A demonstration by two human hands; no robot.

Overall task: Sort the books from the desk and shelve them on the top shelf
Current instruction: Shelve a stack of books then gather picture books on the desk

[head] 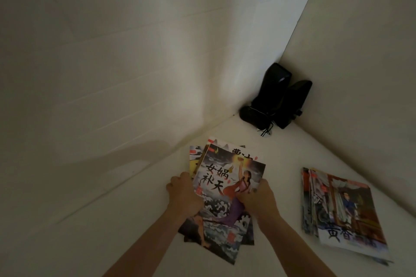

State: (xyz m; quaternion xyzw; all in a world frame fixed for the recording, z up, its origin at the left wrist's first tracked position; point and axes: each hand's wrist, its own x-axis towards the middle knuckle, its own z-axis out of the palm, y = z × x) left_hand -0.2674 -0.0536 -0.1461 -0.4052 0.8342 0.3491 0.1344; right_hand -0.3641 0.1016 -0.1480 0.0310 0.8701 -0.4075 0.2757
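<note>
White bench [225,132] w/ two book piles: fanned stack [227,189] at centre, second pile [342,213] well apart to its right, black speakers [279,96] in the corner. Left hand [185,195] and right hand [258,198] each clamp a side edge of the fanned stack. Best to square the edges btwn both palms before lifting, so no thin cover slips out.

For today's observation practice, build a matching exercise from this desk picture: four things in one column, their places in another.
1. pair of black speakers
2. fanned pile of picture books
3. second stack of picture books
4. left hand

A. lying alone at the right
B. standing in the far corner
C. on the fanned pile's left edge
D. between both hands

Pairs: 1-B, 2-D, 3-A, 4-C
</note>
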